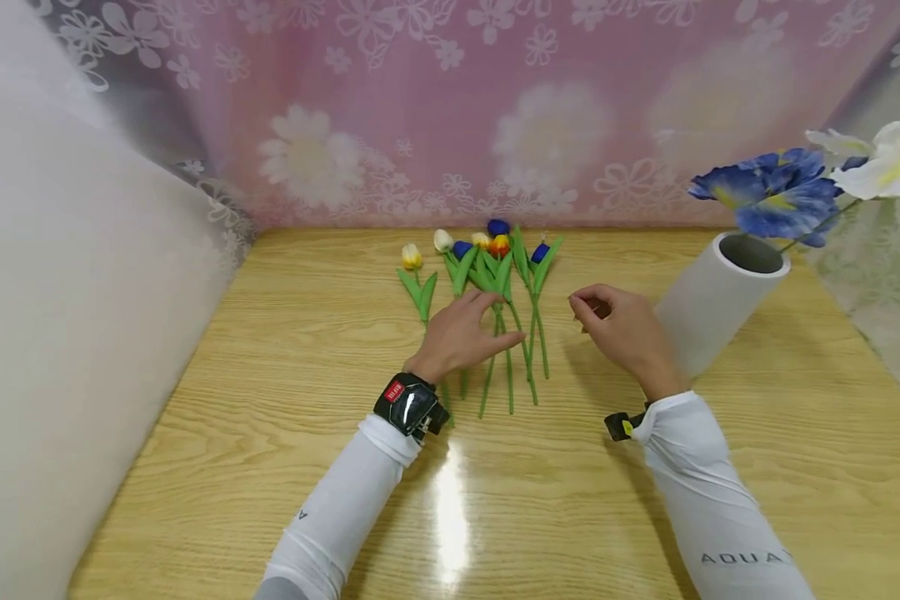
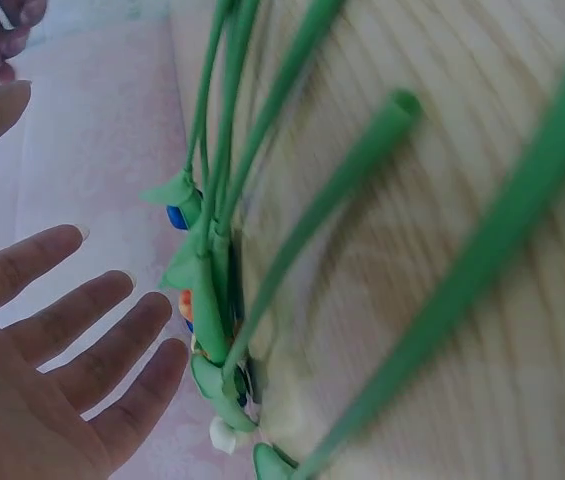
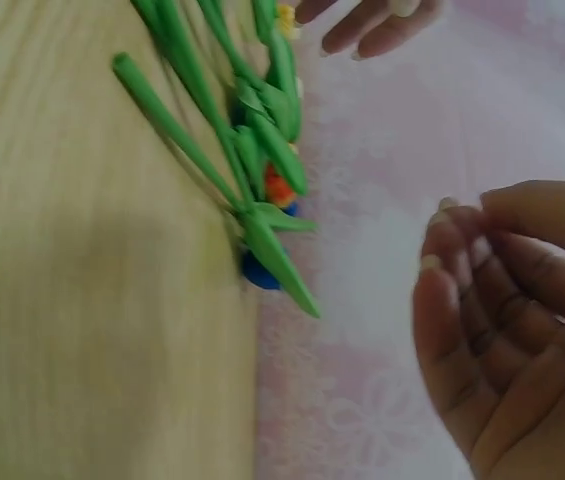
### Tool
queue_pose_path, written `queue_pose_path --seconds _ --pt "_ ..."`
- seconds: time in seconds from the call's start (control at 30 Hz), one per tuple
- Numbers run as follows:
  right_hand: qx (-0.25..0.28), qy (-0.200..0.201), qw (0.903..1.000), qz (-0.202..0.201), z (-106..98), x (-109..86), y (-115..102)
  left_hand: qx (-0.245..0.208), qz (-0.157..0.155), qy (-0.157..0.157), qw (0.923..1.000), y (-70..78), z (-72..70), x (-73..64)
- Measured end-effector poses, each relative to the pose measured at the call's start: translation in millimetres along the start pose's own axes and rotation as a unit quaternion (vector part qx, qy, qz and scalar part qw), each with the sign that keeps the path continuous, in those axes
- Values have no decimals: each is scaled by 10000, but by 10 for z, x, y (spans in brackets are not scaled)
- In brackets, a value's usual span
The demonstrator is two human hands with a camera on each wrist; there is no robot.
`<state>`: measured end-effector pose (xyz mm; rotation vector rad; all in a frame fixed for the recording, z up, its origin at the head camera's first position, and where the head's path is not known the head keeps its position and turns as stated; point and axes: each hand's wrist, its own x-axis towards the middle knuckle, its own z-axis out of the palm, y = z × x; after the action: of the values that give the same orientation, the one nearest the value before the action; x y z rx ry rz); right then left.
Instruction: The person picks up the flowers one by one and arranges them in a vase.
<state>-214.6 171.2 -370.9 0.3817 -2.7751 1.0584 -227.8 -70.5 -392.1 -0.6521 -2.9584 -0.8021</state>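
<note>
The head view is bright and mostly clear, with a shiny white streak on the wooden table (image 1: 195,450) and a soft dark shadow beside the right sleeve (image 1: 705,483). Both wrist views look dimmer, hazy and fuzzy. In the left one, the big green stem (image 2: 462,285) up close is blurry.

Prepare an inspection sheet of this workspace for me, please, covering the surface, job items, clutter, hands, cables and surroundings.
Surface: wood-grain table, a bright reflection at the near side.
Job's things: loose tulips in white, yellow, blue and orange-red, stems toward the person; white vase at the right.
Clutter: nothing seen.
Hands: left hand over the stems, fingers spread; right hand near the vase, fingers loosely curled; neither visibly holds anything.
Cables: nothing seen.
Surroundings: pink floral backdrop behind.
</note>
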Motion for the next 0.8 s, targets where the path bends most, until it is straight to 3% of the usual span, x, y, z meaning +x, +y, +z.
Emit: queue_pose_path --seconds 0.13,0.27,0.5,0.8 --pt "231 -711 9956 561 117 60 57 92 -40 -1 9999 -73 0 -24" --pt "480 -1079 9886 934 243 106 120 161 -73 17 9998 -118 5 -55" --pt "533 -1062 9883 955 449 192 120 424 -118 172 9989 -192 -29 -129" --pt "214 -897 9896 1104 600 313 96 1196 -456 25 9918 -292 -51 -209"
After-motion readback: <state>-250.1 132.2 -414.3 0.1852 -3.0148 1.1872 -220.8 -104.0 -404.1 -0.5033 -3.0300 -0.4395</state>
